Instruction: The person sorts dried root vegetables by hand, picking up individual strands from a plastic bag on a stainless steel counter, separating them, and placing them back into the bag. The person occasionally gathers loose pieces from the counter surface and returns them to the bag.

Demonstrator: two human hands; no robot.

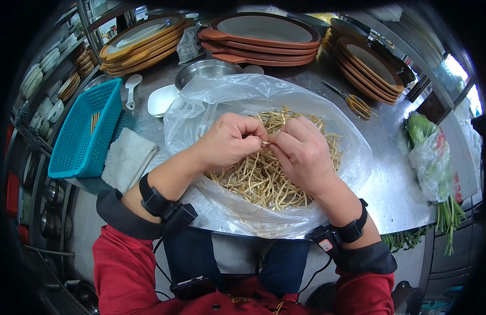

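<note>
Thin, pale brown roots [266,185] lie in a tangled heap inside an open, clear plastic bag [345,118] on the metal table. Above the heap, my left hand [237,138] pinches a short piece of root [266,142] between thumb and forefinger. My right hand [304,153] meets it from the other side, its fingertips closed on the same piece. The fingertips of both hands almost touch. Both wrists rest over the heap and the near part of the bag.
Left are a turquoise plastic basket [85,130], a folded cloth [128,157] and a white bowl [162,100]. Behind the bag stand a metal bowl [207,69] and stacked oval dishes [262,39]. Scissors [357,104] and bagged green vegetables [428,153] lie at right.
</note>
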